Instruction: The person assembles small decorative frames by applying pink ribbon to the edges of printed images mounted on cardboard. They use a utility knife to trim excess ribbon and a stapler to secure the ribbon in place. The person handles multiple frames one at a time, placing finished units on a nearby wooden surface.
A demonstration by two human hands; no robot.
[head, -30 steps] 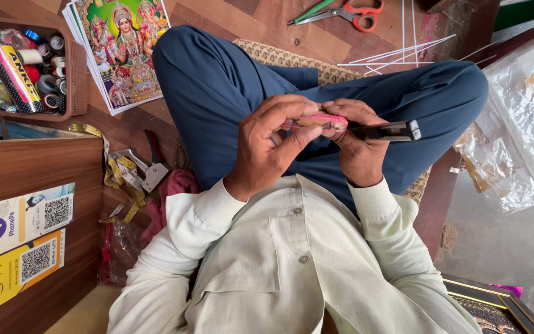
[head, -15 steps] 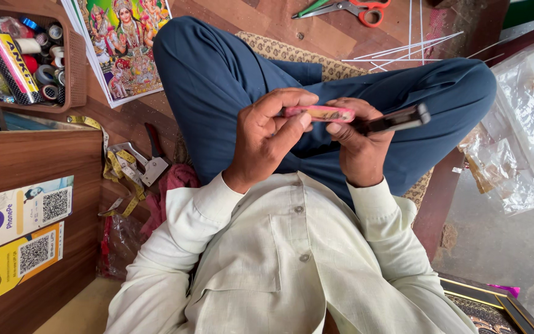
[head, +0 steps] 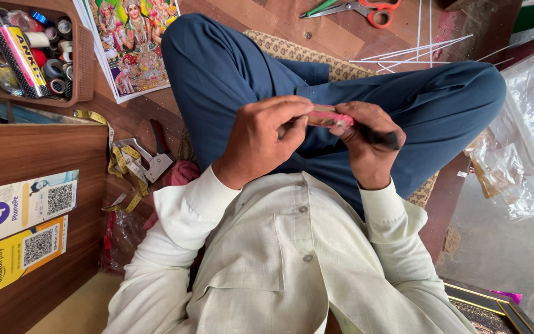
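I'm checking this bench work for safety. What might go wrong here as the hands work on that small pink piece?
1. The right hand grips a dark tool close to the left hand fingers pinching the pink piece; a slip might nick a finger.
2. The piece is held over the lap, not on a surface, so it might drop.
3. Scissors and thin white sticks lie loose near the knees.

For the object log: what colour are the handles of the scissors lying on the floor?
One handle of the scissors is red-orange, the other green; the head view shows them.
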